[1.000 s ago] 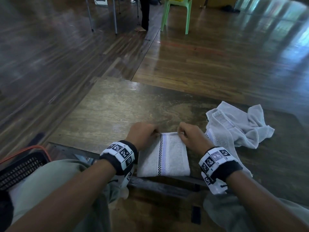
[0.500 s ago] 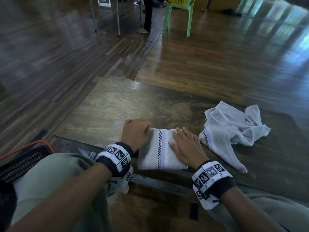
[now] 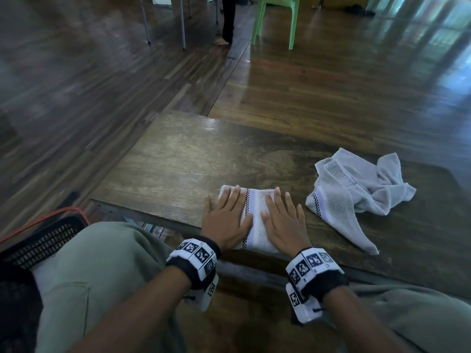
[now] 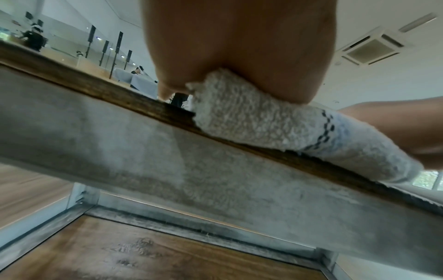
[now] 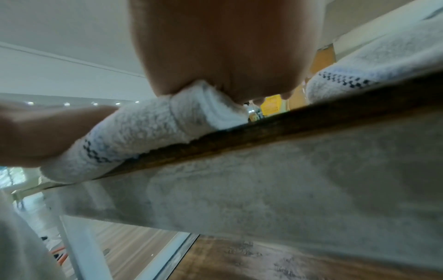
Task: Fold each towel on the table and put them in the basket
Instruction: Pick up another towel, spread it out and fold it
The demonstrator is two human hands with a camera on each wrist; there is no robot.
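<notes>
A folded white towel (image 3: 257, 212) with a checkered stripe lies at the near edge of the wooden table (image 3: 178, 161). My left hand (image 3: 226, 215) lies flat on its left half, fingers straight. My right hand (image 3: 283, 217) lies flat on its right half. From the left wrist view the towel (image 4: 275, 123) bulges under the palm at the table edge; the right wrist view shows the same towel (image 5: 143, 132). A second, crumpled pale towel (image 3: 356, 189) lies to the right, also seen as a towel (image 5: 383, 62) beyond my right hand. A black basket (image 3: 43, 240) sits low at the left, beside my knee.
An orange cord (image 3: 46, 217) runs along the basket rim. A green plastic chair (image 3: 275, 21) and metal legs (image 3: 163, 21) stand far off on the wooden floor. My knees in green trousers (image 3: 102, 276) are under the table's near edge.
Both hands went from pinching the towel's far edge with curled fingers to lying flat on the folded towel. The right flattened first, then the left.
</notes>
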